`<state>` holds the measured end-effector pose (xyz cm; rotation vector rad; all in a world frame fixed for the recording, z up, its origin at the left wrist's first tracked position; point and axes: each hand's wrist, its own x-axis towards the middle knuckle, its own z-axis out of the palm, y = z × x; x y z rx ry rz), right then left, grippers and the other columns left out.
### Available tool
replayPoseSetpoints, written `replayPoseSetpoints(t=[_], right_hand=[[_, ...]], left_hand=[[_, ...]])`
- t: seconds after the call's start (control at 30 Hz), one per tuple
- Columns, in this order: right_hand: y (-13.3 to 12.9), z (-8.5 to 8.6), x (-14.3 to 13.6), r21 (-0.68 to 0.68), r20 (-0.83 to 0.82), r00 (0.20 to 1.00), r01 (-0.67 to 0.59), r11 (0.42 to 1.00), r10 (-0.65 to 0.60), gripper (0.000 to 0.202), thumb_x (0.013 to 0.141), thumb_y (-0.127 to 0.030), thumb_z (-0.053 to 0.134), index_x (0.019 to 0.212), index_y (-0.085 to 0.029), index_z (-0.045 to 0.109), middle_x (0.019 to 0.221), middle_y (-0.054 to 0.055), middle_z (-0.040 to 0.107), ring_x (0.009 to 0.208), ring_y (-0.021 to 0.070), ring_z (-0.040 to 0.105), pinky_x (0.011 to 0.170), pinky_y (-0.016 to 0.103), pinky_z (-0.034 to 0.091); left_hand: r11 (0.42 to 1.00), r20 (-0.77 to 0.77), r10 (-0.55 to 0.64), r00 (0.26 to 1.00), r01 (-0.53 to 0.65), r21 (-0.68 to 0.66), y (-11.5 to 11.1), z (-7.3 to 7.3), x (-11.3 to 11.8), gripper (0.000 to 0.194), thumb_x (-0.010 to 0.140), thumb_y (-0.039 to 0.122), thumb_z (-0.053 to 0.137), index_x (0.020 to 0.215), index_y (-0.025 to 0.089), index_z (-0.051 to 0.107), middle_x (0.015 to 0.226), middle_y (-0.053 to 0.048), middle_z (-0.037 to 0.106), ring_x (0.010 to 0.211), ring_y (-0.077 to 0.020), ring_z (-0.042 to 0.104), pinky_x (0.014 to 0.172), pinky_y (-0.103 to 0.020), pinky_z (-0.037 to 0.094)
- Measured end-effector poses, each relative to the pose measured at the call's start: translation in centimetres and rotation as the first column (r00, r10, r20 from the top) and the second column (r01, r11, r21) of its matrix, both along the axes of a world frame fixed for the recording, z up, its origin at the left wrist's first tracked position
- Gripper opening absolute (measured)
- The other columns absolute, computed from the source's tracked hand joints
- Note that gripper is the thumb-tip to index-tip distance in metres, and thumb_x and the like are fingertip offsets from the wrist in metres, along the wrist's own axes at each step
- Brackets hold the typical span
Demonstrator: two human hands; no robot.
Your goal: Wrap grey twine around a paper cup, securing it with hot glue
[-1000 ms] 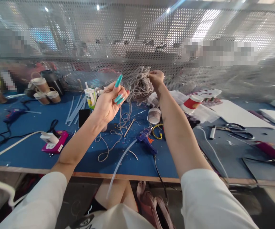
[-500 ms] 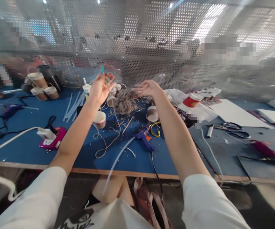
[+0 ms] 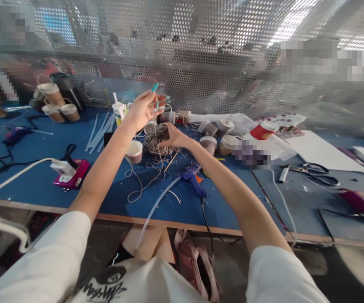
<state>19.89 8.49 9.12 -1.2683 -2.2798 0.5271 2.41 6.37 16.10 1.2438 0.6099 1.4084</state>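
Raised over the back of the table, my left hand (image 3: 144, 110) is closed on a small thing with teal parts (image 3: 155, 87), too small to name. My right hand (image 3: 174, 137) curves its fingers and thumb round the right side of a tangled grey-beige twine bundle (image 3: 153, 142), which rests on the table just below my left hand. A loose strand of twine (image 3: 140, 191) trails from it towards the front. A white paper cup (image 3: 134, 151) stands left of the bundle, and a thin wooden stick (image 3: 171, 161) lies to its front right.
A blue glue gun (image 3: 195, 181) with a long clear glue stick lies front centre. Several small cups (image 3: 208, 144) stand behind my right forearm. At left is a magenta power block (image 3: 76, 174); at right, scissors (image 3: 317, 173) and a red cup (image 3: 264, 129). A perforated metal screen (image 3: 200, 59) stands behind.
My right hand has come down and left onto the twine bundle, closing round it. My left hand has moved right, still with the teal thing. The bundle sits slightly further left and looks more compact.
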Motion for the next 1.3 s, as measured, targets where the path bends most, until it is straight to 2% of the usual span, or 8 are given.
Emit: replayPoseSetpoints(t=[0.2,0.37,0.6,0.73,0.93,1.07,1.17,1.3], right_hand=[[1.6,-1.3,-0.8,-0.115,-0.088,0.996,0.023,0.993,-0.033,0.074,0.061,-0.02,0.072,0.13,-0.011,0.046,0.123,0.014,0.064,0.117,0.0288,0.059,0.104,0.043,0.044],[1.7,-0.8,0.2,0.002,-0.182,0.976,0.118,0.993,-0.116,0.082,0.058,-0.011,0.066,0.136,-0.012,0.04,0.13,0.013,0.059,0.123,0.0278,0.055,0.11,0.042,0.039],[1.7,2.7,0.9,0.308,-0.232,0.944,0.299,0.903,-0.233,0.084,0.056,-0.017,0.068,0.133,-0.019,0.035,0.135,0.016,0.048,0.125,0.0316,0.048,0.11,0.054,0.038],[2.1,4.6,1.8,0.426,-0.215,0.954,0.286,0.859,-0.211,0.083,0.059,-0.019,0.068,0.133,-0.02,0.03,0.134,0.016,0.045,0.13,0.0335,0.043,0.112,0.057,0.034],[1.1,6.5,1.9,0.504,-0.218,0.968,0.218,0.836,-0.121,0.072,0.064,-0.025,0.068,0.128,-0.022,0.035,0.128,0.013,0.048,0.125,0.0319,0.048,0.105,0.059,0.042],[-0.7,6.7,1.7,0.522,-0.264,0.96,0.227,0.822,-0.097,0.065,0.069,-0.027,0.063,0.127,-0.022,0.035,0.128,0.013,0.047,0.125,0.0295,0.049,0.105,0.056,0.043],[-2.4,6.2,2.3,0.54,-0.309,0.934,0.327,0.776,-0.179,0.054,0.076,-0.033,0.057,0.125,-0.022,0.036,0.129,0.012,0.044,0.128,0.031,0.045,0.106,0.061,0.038],[-5.1,5.3,2.3,0.554,-0.363,0.848,0.53,0.642,-0.387,0.052,0.082,-0.044,0.054,0.125,-0.02,0.037,0.129,0.016,0.039,0.13,0.0405,0.038,0.103,0.072,0.029]], left_hand=[[0.999,-0.17,-0.012,0.985,0.02,0.044,-0.9,0.8,-1.2,0.039,0.089,0.029,0.047,0.052,0.017,0.044,0.065,-0.002,0.059,0.073,-0.0136,0.065,0.083,-0.033,0.052],[0.992,-0.395,0.115,0.912,-0.088,0.087,-0.8,1.3,-4.0,0.026,0.074,0.018,0.069,0.052,0.016,0.056,0.058,-0.004,0.062,0.077,-0.019,0.066,0.085,-0.033,0.05],[0.978,-0.776,0.019,0.63,0.15,0.145,-2.8,3.2,-5.8,0.014,0.058,0.01,0.08,0.063,0.017,0.07,0.059,0.003,0.065,0.061,-0.0132,0.064,0.075,-0.025,0.052],[0.977,-0.67,0.186,0.719,-0.066,0.201,-3.8,3.5,-5.4,0.02,0.063,0.009,0.081,0.08,0.014,0.07,0.076,-0.003,0.068,0.092,-0.0209,0.068,0.095,-0.031,0.047],[0.89,-0.319,0.362,0.876,-0.223,0.398,-1.0,1.0,-2.3,0.048,0.069,0.027,0.081,0.113,0.024,0.061,0.122,-0.004,0.062,0.131,-0.0215,0.049,0.107,-0.029,0.039],[0.933,-0.31,0.262,0.914,-0.158,0.324,0.0,-0.3,0.3,0.012,0.08,0.03,0.07,0.085,0.02,0.065,0.088,0.0,0.067,0.103,-0.0186,0.06,0.093,-0.026,0.045],[0.91,-0.265,0.367,0.892,-0.285,0.301,-0.4,-0.4,1.3,0.037,0.083,0.024,0.064,0.052,0.02,0.045,0.056,0.003,0.045,0.076,-0.0156,0.053,0.077,-0.025,0.043],[0.84,-0.242,0.52,0.819,-0.438,0.321,-1.8,-0.2,1.8,0.043,0.084,0.02,0.061,0.051,0.021,0.034,0.059,0.002,0.036,0.08,-0.0172,0.048,0.081,-0.027,0.038]])
